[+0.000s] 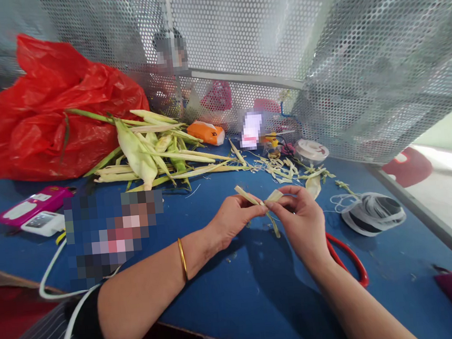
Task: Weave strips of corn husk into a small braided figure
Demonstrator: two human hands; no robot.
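Observation:
My left hand [233, 219] and my right hand [301, 223] meet above the blue table [237, 295], both pinched on a pale green leaf strip [257, 201]. The strip's upper end sticks out to the left of my left fingers and a thin tail [274, 227] hangs down between the hands. A gold bangle [182, 259] sits on my left wrist. Behind the hands lies a pile of long green leaves [149, 150].
A red plastic bag [47, 111] stands at the back left. Leaf scraps [285, 169], a roll of white band [372, 212], red-handled scissors [348, 259], an orange box [207, 132], phones [35, 207] and a white cable [50, 269] lie around. Perforated metal panels [318, 50] wall the back.

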